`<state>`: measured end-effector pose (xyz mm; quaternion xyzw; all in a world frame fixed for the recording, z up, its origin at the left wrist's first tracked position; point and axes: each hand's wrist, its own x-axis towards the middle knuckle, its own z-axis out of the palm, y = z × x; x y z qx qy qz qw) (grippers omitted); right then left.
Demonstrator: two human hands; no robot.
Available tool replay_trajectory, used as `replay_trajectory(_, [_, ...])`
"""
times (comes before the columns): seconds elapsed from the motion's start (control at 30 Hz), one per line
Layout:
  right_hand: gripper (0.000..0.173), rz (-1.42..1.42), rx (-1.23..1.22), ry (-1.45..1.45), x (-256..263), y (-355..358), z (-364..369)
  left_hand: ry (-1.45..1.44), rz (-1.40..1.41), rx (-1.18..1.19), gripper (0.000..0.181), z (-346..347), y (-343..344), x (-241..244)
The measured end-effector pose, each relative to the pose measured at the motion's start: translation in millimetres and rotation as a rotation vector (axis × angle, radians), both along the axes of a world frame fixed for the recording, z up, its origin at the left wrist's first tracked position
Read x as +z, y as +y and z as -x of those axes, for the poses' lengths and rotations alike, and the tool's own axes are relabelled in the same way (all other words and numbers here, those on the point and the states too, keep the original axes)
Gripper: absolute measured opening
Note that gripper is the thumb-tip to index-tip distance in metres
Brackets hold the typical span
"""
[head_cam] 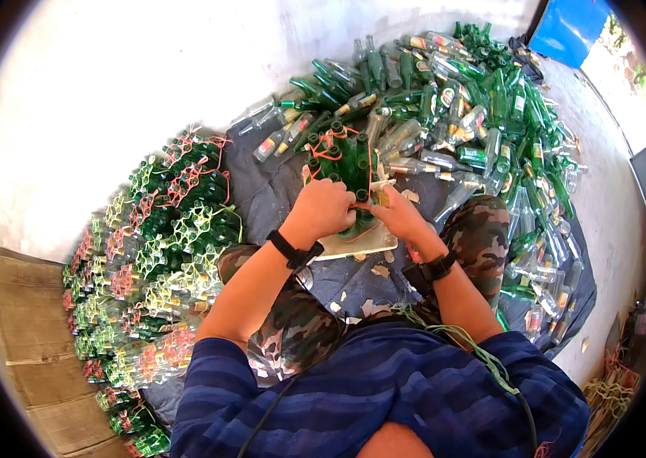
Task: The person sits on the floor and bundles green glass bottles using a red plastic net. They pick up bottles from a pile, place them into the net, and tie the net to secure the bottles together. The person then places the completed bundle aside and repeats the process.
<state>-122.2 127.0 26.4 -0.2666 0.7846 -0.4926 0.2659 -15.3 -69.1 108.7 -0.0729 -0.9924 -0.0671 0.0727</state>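
Note:
Several green glass bottles [347, 163] stand upright in a tight cluster on a pale board [357, 247] between my knees. Red plastic twine [370, 166] loops around their necks and runs down the near side. My left hand [325, 210], with a black band at the wrist, is closed on the red twine at the near edge of the cluster. My right hand [398, 213] pinches the same twine just to the right, a short gap from the left. Part of the bottles is hidden behind my hands.
Loose green and clear bottles [471, 114] lie heaped behind and to the right, against a white wall [145, 68]. Bundles of bottles tied with red and yellow twine [185, 229] stand at the left. Green strands [471, 343] hang over my shirt. A dark cloth [260, 177] covers the floor.

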Motion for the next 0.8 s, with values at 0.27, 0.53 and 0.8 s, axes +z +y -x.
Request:
replay_trajectory(0.27, [0.036,-0.24,0.15,0.205,21.5,8.3,1.9,0.11,0.0,0.011,0.015,5.4,-11.0,-0.8])
replay_trajectory(0.53, [0.038,-0.195,0.27,0.168,26.9,12.1,2.2,0.008,-0.062,0.111,0.015,6.7,-18.0,11.5])
replay_trajectory(0.8, [0.035,-0.125,0.222,0.154,21.4,12.5,2.7,-0.107,-0.357,0.122,0.011,6.1,-38.1,19.7])
